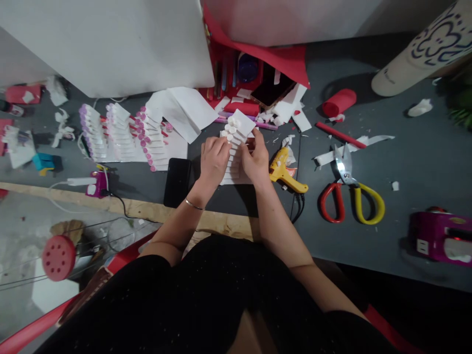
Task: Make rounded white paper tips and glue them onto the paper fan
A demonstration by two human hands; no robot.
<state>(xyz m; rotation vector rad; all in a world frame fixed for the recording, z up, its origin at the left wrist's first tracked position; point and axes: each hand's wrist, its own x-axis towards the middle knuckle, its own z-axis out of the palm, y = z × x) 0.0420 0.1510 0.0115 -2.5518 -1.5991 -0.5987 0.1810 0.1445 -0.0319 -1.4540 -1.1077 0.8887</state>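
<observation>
and here we are, just above the middle of the frame: a row of white paper strips (232, 168), its long axis running nearly straight up the frame, away from the body. each strip lies crosswise, one above another, and small white rosettes (231, 127) crowd the upper end. behind them a blank white flap (244, 124) sits askew, one corner aimed at the upper right.

now the hands! the left hand (214, 160) comes in from the lower left, knuckles up, fingers curled and bunched at the row's left edge, right by the rosettes; whether they pinch one, i cannot tell. a thin bracelet (194, 204) circles that wrist. over on the other flank, the right hand (257, 160) slants up from the lower right, thumb laid across the right side of the strips, other fingers bent around behind the edge; how firm that hold is, i cannot tell. the two forearms make a narrowing v.

what's covered? the right thumb hides part of the strips, and the left fingertips blur into the white. far upper right, a pale tumbler (409, 66) is cut off by the frame; at the right edge, a purple box (431, 241) is clipped too.
</observation>
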